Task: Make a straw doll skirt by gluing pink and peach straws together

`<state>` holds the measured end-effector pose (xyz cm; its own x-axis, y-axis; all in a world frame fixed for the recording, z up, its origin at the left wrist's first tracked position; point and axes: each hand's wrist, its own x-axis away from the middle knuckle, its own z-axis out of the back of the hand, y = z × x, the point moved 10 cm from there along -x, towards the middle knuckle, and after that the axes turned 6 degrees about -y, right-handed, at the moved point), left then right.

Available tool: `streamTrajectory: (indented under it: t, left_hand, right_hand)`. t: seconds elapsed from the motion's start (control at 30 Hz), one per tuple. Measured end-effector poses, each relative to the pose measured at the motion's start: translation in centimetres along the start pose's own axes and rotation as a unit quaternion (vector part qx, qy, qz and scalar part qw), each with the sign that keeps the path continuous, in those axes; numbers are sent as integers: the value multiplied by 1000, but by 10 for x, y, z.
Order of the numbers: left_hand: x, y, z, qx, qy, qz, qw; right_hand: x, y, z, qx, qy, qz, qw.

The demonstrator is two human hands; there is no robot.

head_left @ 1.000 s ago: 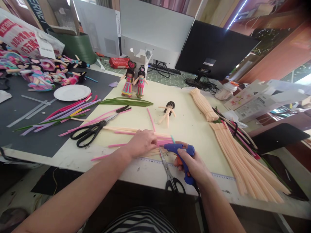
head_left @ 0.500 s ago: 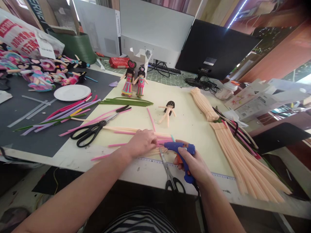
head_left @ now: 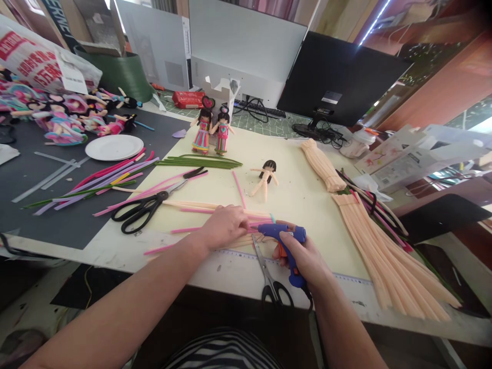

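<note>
My right hand (head_left: 298, 251) is wrapped round a blue glue gun (head_left: 277, 231), its nozzle pointing left, close to my left fingertips. My left hand (head_left: 227, 224) is closed, fingers pinched above pink and peach pipe cleaners (head_left: 188, 229); whatever sits between the fingertips is too small to make out. Below the glue gun, small scissors (head_left: 269, 277) lie across a ruler (head_left: 348, 278) at the table's front edge. Large black-handled scissors (head_left: 151, 204) rest left of my left hand. Beyond my hands lies a small black-haired pipe-cleaner doll (head_left: 267, 177).
Two dressed dolls (head_left: 211, 128) stand at the back, near green pipe cleaners (head_left: 200, 162). Peach pipe-cleaner bundles (head_left: 378, 251) lie to the right. On the left are a white plate (head_left: 114, 147), coloured pipe cleaners (head_left: 100, 179) and heaped dolls (head_left: 65, 115). Monitors (head_left: 342, 77) stand behind.
My right hand has shifted the glue gun slightly left, bringing its nozzle nearer my left fingertips. My left hand has barely moved.
</note>
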<state>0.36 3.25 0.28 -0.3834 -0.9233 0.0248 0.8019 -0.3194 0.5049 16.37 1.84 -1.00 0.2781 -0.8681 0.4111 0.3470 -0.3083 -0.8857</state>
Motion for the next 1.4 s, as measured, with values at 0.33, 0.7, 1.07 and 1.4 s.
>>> streamTrajectory:
  t: [0.33, 0.7, 1.07, 1.4]
  left_hand:
    - [1, 1, 1, -3, -3, 3, 1000]
    - [0, 0, 0, -9, 0, 4, 1000]
    - [0, -1, -1, -10, -1, 9, 1000]
    - [0, 1, 0, -5, -6, 8, 1000]
  right_hand:
    - [-4, 3, 0, -7, 12, -4, 1000]
    - [-6, -3, -2, -19, 1, 8, 1000]
    - [-10, -3, -3, -14, 10, 6, 1000]
    - [-8, -7, -1, -50, 1, 19, 999]
